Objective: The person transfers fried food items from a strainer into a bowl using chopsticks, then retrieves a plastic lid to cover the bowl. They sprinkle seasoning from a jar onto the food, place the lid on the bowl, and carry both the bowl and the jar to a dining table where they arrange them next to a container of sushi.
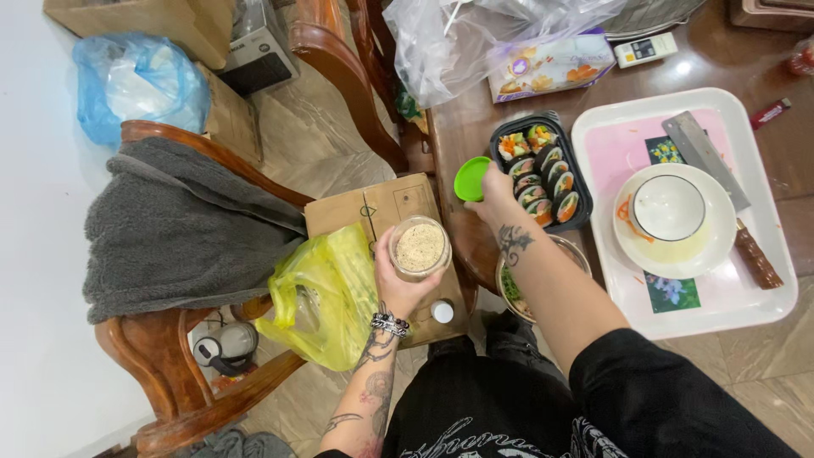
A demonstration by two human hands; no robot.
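Head view shows the left hand (405, 280) wrapped in a closed grip around an open clear jar (420, 248) of tan powder, held above a cardboard box (373, 208). Right hand (496, 197) pinches the green lid (471, 179) at the table (462, 127) edge, just beside a black tray of sliced rolls (540, 170). A white tray (763, 288) with a bowl (668, 208) lies further right.
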